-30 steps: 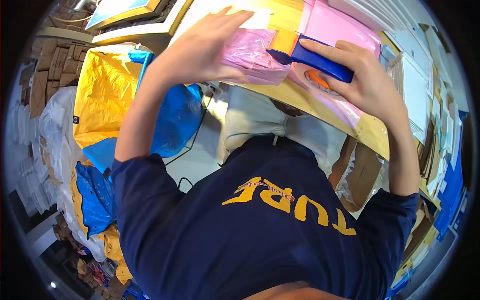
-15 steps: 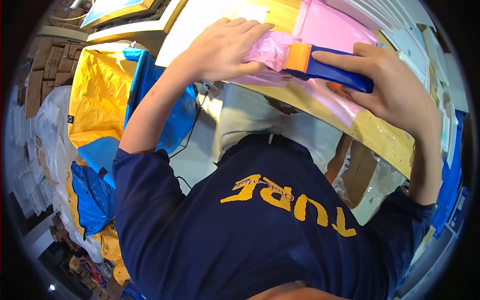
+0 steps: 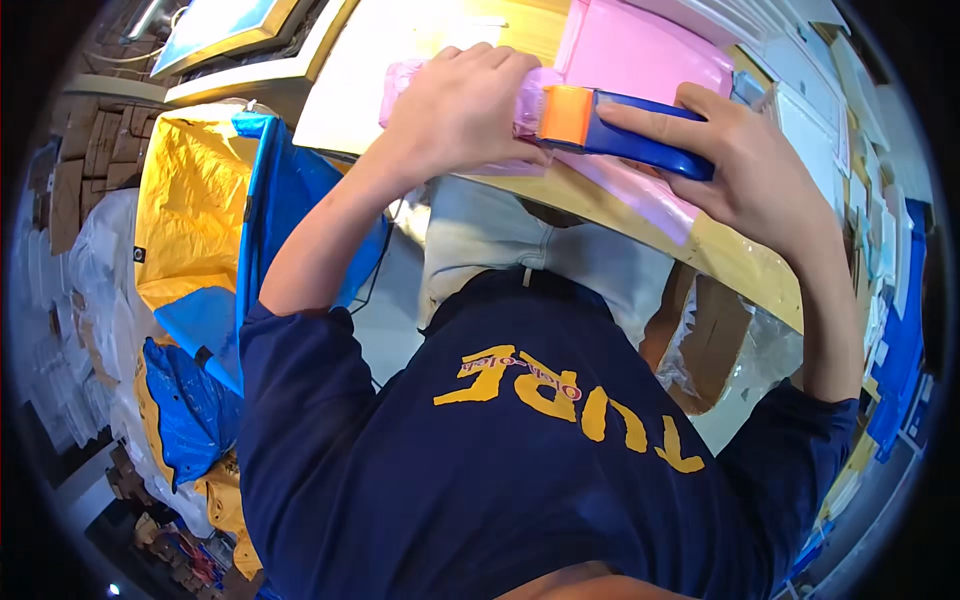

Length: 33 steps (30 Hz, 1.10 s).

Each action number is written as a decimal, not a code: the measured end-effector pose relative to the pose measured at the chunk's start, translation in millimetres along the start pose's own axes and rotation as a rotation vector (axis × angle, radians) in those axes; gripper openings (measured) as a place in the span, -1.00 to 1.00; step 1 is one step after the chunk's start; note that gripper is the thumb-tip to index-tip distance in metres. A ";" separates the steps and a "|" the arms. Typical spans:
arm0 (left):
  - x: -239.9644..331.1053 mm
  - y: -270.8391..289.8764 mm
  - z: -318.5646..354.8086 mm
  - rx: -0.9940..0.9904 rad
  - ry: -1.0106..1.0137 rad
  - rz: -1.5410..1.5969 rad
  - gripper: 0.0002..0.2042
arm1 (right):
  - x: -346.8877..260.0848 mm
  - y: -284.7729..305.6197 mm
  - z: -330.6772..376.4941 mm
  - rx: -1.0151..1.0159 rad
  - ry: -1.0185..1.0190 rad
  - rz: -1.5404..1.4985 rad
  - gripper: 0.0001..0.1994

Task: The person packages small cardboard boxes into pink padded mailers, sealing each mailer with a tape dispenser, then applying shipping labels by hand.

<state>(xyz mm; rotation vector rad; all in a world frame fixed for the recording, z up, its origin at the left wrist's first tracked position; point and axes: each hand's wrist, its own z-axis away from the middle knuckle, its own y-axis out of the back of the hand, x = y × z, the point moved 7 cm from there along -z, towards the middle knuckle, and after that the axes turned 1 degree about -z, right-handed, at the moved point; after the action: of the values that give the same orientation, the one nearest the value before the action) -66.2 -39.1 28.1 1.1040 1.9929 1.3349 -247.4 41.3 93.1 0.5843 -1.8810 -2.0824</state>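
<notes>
A pink plastic-wrapped package (image 3: pixel 399 92) lies at the near edge of the wooden table. My left hand (image 3: pixel 465 110) is closed over it, fingers across the top and thumb along the near side. In my right hand (image 3: pixel 745 160) is a blue tape dispenser (image 3: pixel 650 135) with an orange head (image 3: pixel 567 116). The dispenser's head touches the package's right end, close beside my left fingers. Whether tape runs between them cannot be made out. Behind the dispenser lies a flat pink sheet or bag (image 3: pixel 650 50).
A yellow and blue bag (image 3: pixel 195 200) stands open left of the table. A framed screen (image 3: pixel 220 35) is at the far left. White boxes or panels (image 3: pixel 805 120) stand along the right. Beneath the table edge sits an open cardboard box (image 3: pixel 715 340).
Both hands have shifted a little left, the tape dispenser with the right. The left hand now lies further over the package, whose left end shows past it.
</notes>
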 end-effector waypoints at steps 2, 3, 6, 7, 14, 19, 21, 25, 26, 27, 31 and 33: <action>-13.3 7.5 6.4 0.049 0.031 0.124 -0.10 | 8.0 2.9 13.0 0.073 0.025 0.020 -0.48; -20.9 11.5 10.2 0.074 0.047 0.185 -0.11 | 11.9 3.7 18.6 0.111 0.040 0.029 -0.50; -53.1 13.8 25.9 0.143 0.132 0.463 -0.11 | 16.0 -7.1 21.4 0.125 0.049 0.013 -0.49; -69.5 8.4 35.0 0.192 0.200 0.686 -0.11 | 16.4 -15.3 20.4 0.096 0.041 -0.007 -0.47; -107.5 -27.9 74.0 0.462 0.302 1.322 -0.03 | 7.4 -38.6 9.8 0.037 0.053 -0.283 -0.42; -58.7 13.8 65.2 0.413 0.061 1.097 -0.02 | 0.3 -30.4 3.4 -0.353 -0.001 -0.523 -0.45; -53.6 14.1 62.9 0.449 0.060 1.170 -0.05 | -2.6 -40.3 15.6 -0.400 -0.020 -0.605 -0.45; -58.7 1.1 64.5 0.585 0.367 1.459 -0.23 | 2.5 -85.0 43.6 -0.559 0.015 -0.821 -0.44; -56.5 -15.3 65.6 0.557 0.621 1.586 -0.31 | 22.7 -90.5 58.3 -0.376 -0.123 -0.982 -0.44; -50.7 -15.0 57.1 0.572 0.623 1.585 -0.31 | 43.1 -96.4 76.3 -0.193 -0.250 -1.131 -0.44; -29.3 -67.6 7.2 0.288 1.067 1.461 -0.44 | 75.2 -123.7 130.8 0.346 -0.604 -1.380 -0.44; -53.3 -98.2 -10.2 0.171 0.828 1.225 -0.47 | 81.3 -135.2 162.4 0.640 -0.817 -1.326 -0.43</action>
<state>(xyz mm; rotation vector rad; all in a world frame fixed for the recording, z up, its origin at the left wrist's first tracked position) -79.0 -107.7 -59.8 2.3313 1.9154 2.5643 -386.4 162.7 -38.1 1.6943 -3.2611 -2.5776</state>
